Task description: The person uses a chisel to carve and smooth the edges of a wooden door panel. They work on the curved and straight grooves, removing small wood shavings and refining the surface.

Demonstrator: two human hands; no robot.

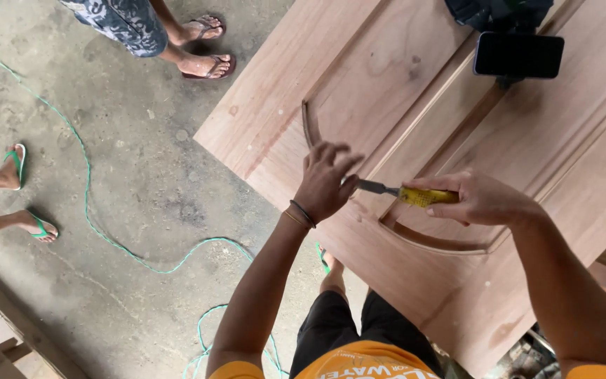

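Observation:
A large wooden door panel [401, 77] with carved recessed arches lies flat in front of me. My right hand [482, 198] grips the yellow handle of a chisel [415, 196], whose metal blade points left toward the carved groove. My left hand [325, 181] rests on the wood at the blade's tip, fingers curled around it near the arch's corner. A dark band circles my left wrist.
A black phone [518, 55] lies on the panel at the far right. A green cord [85, 189] snakes over the concrete floor. Two other people's feet in sandals stand at top [208, 67] and at left [26, 193]. A wooden beam [15, 316] lies bottom left.

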